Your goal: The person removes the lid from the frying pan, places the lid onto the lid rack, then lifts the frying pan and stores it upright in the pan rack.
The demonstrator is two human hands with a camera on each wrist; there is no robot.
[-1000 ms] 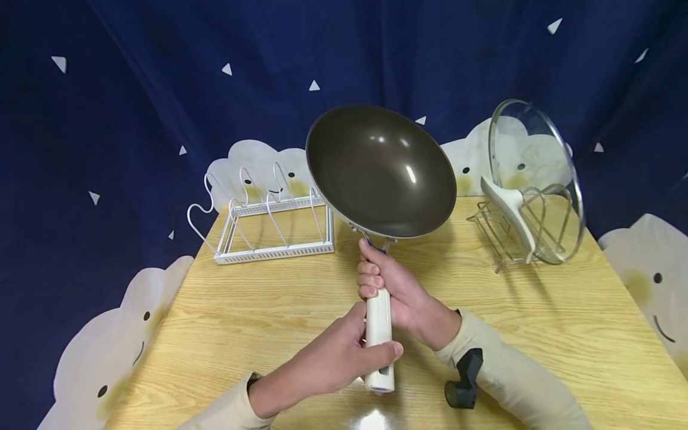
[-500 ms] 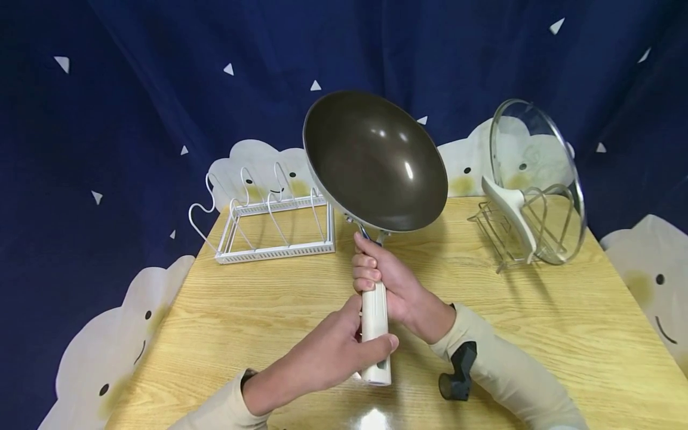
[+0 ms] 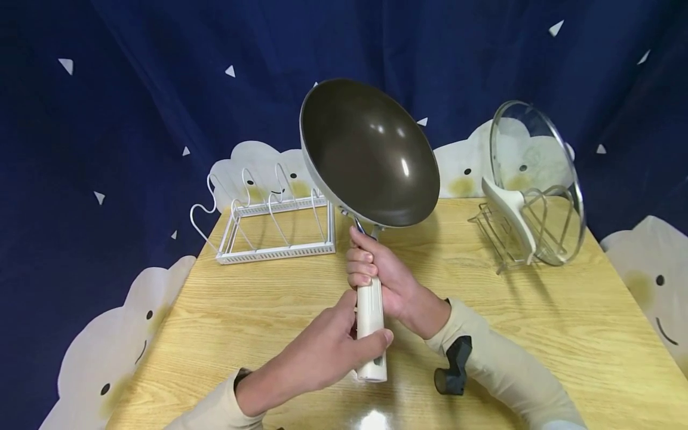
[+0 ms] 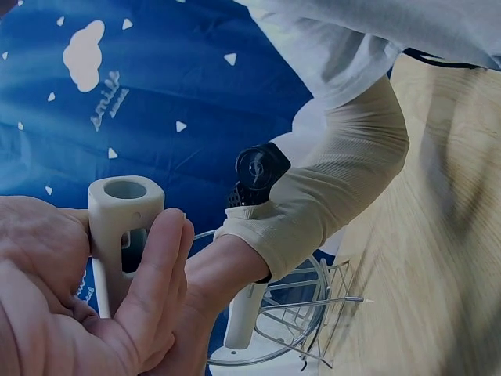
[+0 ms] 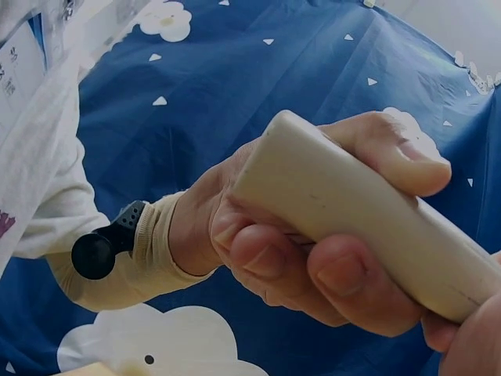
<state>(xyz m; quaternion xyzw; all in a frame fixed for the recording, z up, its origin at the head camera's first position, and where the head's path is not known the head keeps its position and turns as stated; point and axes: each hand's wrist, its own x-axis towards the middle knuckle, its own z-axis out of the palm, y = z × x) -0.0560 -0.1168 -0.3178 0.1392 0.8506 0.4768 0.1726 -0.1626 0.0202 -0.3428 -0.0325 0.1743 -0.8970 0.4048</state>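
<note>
Above the table, a frying pan (image 3: pixel 371 155) with a deep, dark brown inside is held up and tilted, its inside facing me. My right hand (image 3: pixel 384 275) grips the upper part of its cream handle (image 3: pixel 370 307), close under the pan. Lower down, my left hand (image 3: pixel 330 343) holds the handle near its end, thumb laid across it. The right wrist view shows left-hand fingers (image 5: pixel 344 274) curled under the handle. In the left wrist view, the handle's hollow end (image 4: pixel 102 227) stands between thumb side and fingers.
A white rack (image 3: pixel 276 255) with wire dividers sits on the wooden table (image 3: pixel 242 310) at the back left. On the right, a glass lid with a white handle (image 3: pixel 510 206) stands upright in a wire stand (image 3: pixel 497 245). A dark blue curtain (image 3: pixel 177 54) hangs behind.
Both hands have raised the pan slightly and shifted it a little to the left, its bowl tipping somewhat more upright. Their grips stay the same; rack and lid have not moved.
</note>
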